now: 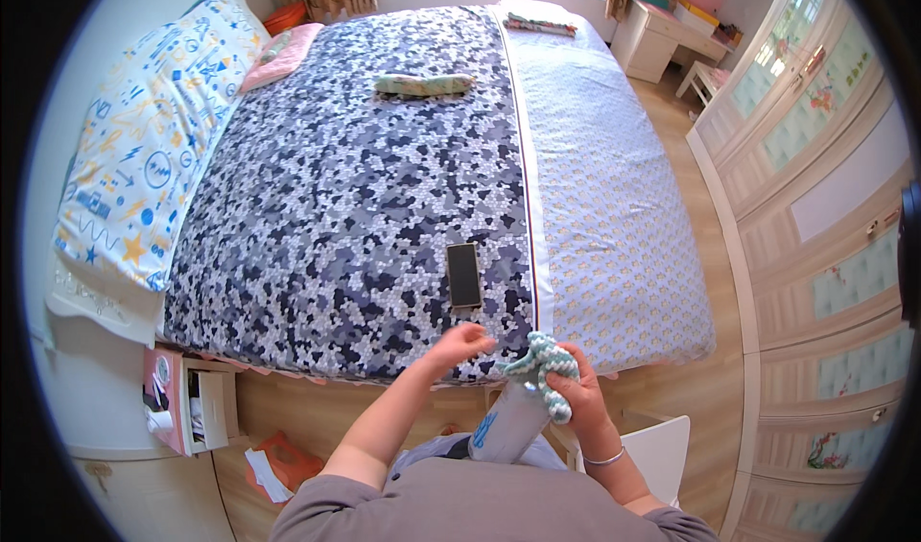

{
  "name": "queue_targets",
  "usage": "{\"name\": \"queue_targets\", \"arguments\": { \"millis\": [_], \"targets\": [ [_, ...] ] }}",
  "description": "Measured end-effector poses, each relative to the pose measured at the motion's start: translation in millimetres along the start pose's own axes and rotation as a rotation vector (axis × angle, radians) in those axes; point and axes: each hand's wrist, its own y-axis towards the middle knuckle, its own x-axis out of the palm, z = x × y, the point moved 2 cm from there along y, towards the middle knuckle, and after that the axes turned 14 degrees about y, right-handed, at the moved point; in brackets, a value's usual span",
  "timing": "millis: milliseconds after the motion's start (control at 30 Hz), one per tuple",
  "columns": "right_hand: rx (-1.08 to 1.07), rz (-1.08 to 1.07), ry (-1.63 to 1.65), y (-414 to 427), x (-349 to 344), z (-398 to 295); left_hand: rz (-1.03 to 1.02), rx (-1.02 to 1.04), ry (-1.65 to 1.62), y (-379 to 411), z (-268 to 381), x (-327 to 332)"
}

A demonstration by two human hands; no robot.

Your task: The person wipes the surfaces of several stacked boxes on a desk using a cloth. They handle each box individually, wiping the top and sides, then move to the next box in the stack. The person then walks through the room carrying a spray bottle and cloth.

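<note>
My right hand grips a green and white crocheted or knitted piece, close to the bed's near edge. My left hand is raised to the left of it, its fingers curled; whether a fine thread runs to it cannot be seen. Below the knitted piece, a white cylindrical package with blue marks stands tilted in my lap, its top partly hidden. A smartphone with a dark screen lies on the camouflage-patterned bed cover, beyond my left hand.
A rolled patterned cloth lies farther up the bed. A patterned pillow rests at the left headboard. An open-drawer nightstand and an orange bag are at lower left. Wardrobes line the right; a white chair stands beside me.
</note>
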Motion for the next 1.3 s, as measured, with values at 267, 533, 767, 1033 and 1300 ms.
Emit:
{"name": "queue_targets", "arguments": {
  "millis": [267,533,767,1033,1300],
  "targets": [
    [0.111,-0.003,-0.209,59.4,-53.7,-34.5,0.607,-0.709,0.486,175.8,-38.7,-46.6],
    [0.181,0.035,-0.241,101.1,-80.3,-55.8,0.82,-0.838,0.758,226.0,-34.8,-45.4],
    [0.242,-0.037,-0.2,121.4,-83.8,-61.5,0.923,-0.823,0.983,212.8,-49.0,-87.0],
    [0.297,-0.132,-0.204,130.4,-63.8,-57.1,0.987,-0.195,0.73,143.0,-68.6,-91.1],
    [0.204,-0.027,-0.088,136.0,-32.1,-62.5,-0.318,0.183,-0.57,6.2,64.4,30.8]
  ]
}}
